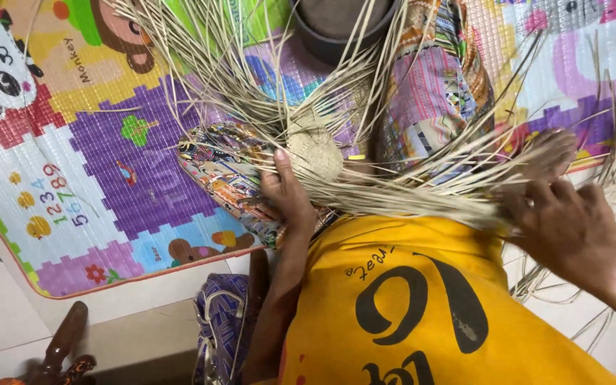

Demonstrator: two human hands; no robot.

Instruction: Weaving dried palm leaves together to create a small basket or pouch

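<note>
Head view. The left hand (pixel 288 196) rests its thumb and fingers against the small woven disc (pixel 315 153), the round start of a piece of straw work. This grip is closed on the edge of the disc, evidently to pin it flat against the patterned cloth (pixel 226 175) over the person's lap so that the weave cannot turn.

From the disc, the loose straw strands (pixel 422 189) fan outward in all directions, most of them up and to the right of it. The right hand (pixel 568 224), well to the right of the disc, has its fingers curled among the far ends of 1 bundle of strands; whether they are pinched tight or only raked through, I cannot tell. Holding them out there appears to keep them taut and separated.

Beyond the disc lies a colourful play mat (pixel 94 171) on the floor. The yellow shirt (pixel 408 299) fills the view below the disc.
</note>
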